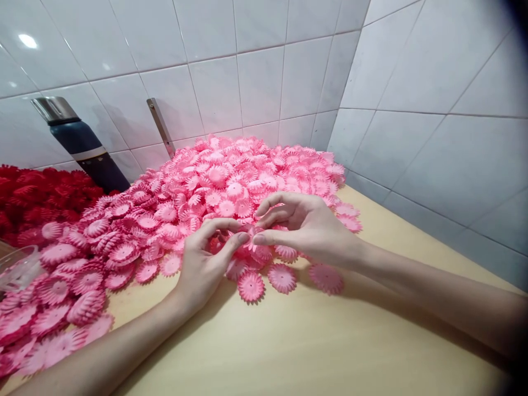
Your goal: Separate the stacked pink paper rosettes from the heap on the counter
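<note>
Between the fingertips of both hands is a small pink flower-shaped piece (251,237) with a fringed edge, partly covered by the fingers. My left hand (206,253) pinches it from the left, thumb against index finger. From the right, my right hand (307,228) pinches the same piece, its other fingers curled above. Just below the hands, loose pink petal discs (282,278) with notched rims and tiny centre holes lie flat on the table. Behind them rises a large heap of the same pink discs (235,190).
A dark blue bottle (84,143) with a steel cap stands at the left, near a pile of red petal pieces (41,198). A clear plastic container (18,267) sits at the left edge. White tiled walls (264,82) border the pale wooden table (264,346). A metal strip (160,126) leans on the wall.
</note>
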Demonstrator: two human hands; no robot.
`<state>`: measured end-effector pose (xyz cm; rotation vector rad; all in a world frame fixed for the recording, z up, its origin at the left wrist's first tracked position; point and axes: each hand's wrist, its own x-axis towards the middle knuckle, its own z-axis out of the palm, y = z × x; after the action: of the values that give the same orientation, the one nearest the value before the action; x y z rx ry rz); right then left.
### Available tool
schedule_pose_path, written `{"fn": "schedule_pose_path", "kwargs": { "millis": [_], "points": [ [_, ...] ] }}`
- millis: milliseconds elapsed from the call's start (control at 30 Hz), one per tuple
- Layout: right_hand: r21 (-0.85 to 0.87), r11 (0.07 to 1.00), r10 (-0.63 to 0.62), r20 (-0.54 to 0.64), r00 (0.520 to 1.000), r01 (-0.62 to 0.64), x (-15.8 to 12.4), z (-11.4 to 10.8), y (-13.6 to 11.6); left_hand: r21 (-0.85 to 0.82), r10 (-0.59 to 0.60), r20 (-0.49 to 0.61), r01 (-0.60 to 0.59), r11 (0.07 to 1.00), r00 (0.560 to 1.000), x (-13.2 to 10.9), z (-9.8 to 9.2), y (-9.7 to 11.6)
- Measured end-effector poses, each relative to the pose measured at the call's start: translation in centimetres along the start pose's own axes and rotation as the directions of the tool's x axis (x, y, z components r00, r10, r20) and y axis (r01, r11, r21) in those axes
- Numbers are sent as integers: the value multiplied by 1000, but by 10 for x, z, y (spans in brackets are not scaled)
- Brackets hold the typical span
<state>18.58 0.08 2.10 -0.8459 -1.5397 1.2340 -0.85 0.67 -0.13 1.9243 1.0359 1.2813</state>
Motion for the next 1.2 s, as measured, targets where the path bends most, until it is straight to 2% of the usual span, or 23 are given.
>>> {"fn": "schedule_pose_path", "kwargs": {
  "millis": [167, 433, 567, 667, 1033, 1200],
  "points": [
    [44, 999, 12, 47, 999, -14, -1, 0, 0, 29, -5, -25, 6, 1000, 1000, 1, -1, -1],
    [43, 998, 46, 7, 999, -46, -1, -1, 0, -81, -72, -23, 70, 994, 997, -1, 0, 2],
    [58, 998, 32, 14, 999, -32, 0, 2, -1, -175, -31, -28, 26, 984, 999, -3, 1, 2],
    [65, 997, 34, 32, 999, -36, 0, 2, -1, -144, 0, 8, 1, 990, 1000, -3, 2, 1],
    [43, 999, 22, 44, 999, -24, -1, 0, -2, -16, 24, 24, -24, 1000, 999, -1, 1, -1],
    [-3, 1000, 28, 67, 997, -28, -2, 2, 0, -9, 97, 28, -97, 995, 995, 0, 1, 1]
  ]
}}
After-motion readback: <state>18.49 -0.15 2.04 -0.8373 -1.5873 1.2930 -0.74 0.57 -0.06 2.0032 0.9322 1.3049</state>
